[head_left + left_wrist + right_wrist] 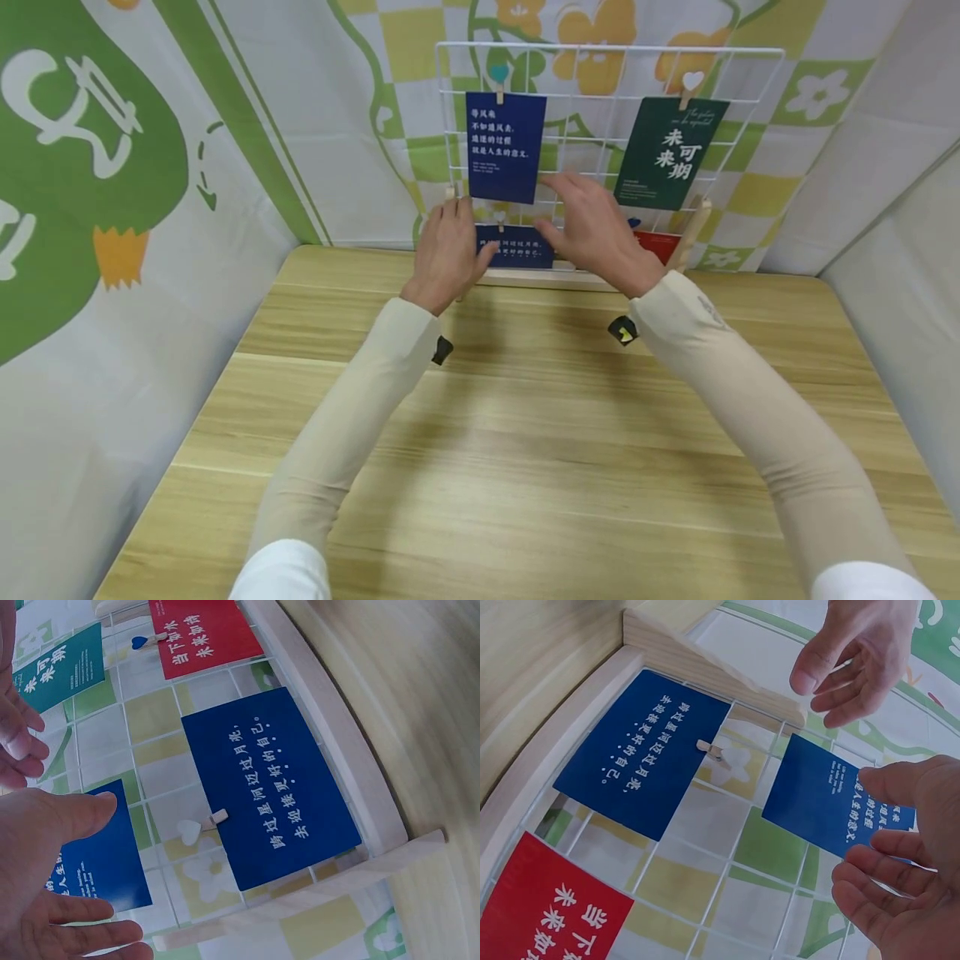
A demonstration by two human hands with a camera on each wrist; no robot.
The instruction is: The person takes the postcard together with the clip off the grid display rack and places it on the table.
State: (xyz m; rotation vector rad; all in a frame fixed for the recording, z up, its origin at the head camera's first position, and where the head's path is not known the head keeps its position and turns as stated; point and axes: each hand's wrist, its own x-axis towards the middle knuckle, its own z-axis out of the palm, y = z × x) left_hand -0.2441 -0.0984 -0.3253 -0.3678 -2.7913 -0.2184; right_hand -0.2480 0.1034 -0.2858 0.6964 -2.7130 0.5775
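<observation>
A white wire grid (577, 137) carries several cards on small clothespins. My left hand (447, 257) is at the grid's left side, by the lower edge of the upper blue card (504, 146); its fingers are extended and hold nothing. Beside that card's right edge is my right hand (592, 232), thumb apart from loosely bent fingers, nothing pinched between them. The clothespin with a teal heart (498, 79) sits at the top of this card. Below hangs a wider blue card (270, 787), held by a white-heart clothespin (201, 826); in the head view my left thumb overlaps it.
A green card (670, 154) hangs at the grid's upper right, with a red card (206, 637) below it. Wooden feet (712, 667) and a wooden base bar (555, 281) support the grid. Two dark pieces, one a black patch (622, 331), show near my wrists over the wooden table (525, 467).
</observation>
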